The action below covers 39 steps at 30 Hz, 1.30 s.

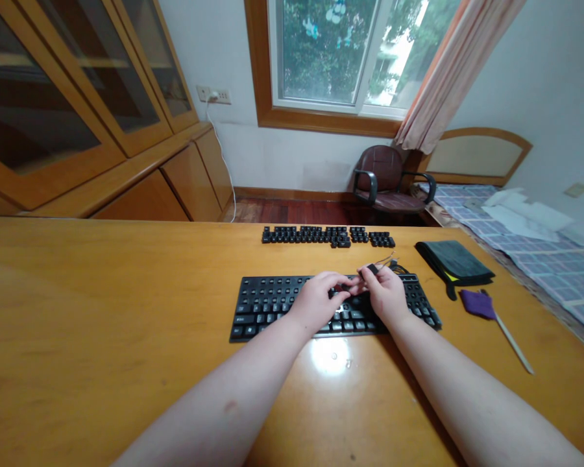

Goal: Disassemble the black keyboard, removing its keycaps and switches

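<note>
A black keyboard (267,305) lies on the wooden desk (102,311) in front of me, with part of its keycaps off. My left hand (316,301) rests over the middle of the keyboard, its fingers pinched toward my right hand. My right hand (384,295) is closed on a small wire keycap puller (377,266), held just above the keys. Behind the keyboard, near the desk's far edge, removed black keycaps (328,235) are laid out in rows.
A folded dark cloth (455,261) and a purple-headed brush with a pale handle (489,311) lie to the right. A brown armchair (387,181) stands beyond the desk under the window. Wooden cabinets (78,130) fill the left wall; a bed (530,240) is at right.
</note>
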Each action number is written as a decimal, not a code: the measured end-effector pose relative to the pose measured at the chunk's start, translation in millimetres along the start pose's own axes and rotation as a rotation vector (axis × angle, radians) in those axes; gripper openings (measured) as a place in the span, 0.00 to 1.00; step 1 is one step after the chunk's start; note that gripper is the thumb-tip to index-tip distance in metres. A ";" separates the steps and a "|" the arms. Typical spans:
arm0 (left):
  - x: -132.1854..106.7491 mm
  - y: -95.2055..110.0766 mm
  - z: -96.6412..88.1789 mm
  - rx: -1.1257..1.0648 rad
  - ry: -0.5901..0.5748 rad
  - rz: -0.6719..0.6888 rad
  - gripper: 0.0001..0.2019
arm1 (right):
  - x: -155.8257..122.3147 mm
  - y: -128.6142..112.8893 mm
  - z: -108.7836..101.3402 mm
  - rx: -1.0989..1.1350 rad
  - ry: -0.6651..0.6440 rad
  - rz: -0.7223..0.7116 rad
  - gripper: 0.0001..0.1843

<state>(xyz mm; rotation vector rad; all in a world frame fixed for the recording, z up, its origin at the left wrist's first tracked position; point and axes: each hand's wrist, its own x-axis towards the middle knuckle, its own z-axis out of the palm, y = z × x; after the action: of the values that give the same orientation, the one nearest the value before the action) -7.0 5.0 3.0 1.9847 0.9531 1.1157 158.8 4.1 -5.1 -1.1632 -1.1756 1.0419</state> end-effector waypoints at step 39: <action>-1.3 -0.4 -0.4 -0.025 0.100 0.052 0.06 | -1.7 -2.0 4.0 -0.002 0.046 -0.051 0.16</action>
<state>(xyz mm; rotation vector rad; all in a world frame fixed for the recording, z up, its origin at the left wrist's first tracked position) -7.9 4.3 2.4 1.9593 0.9391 1.2597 154.6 2.7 -3.2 -1.1477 -1.1646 0.9711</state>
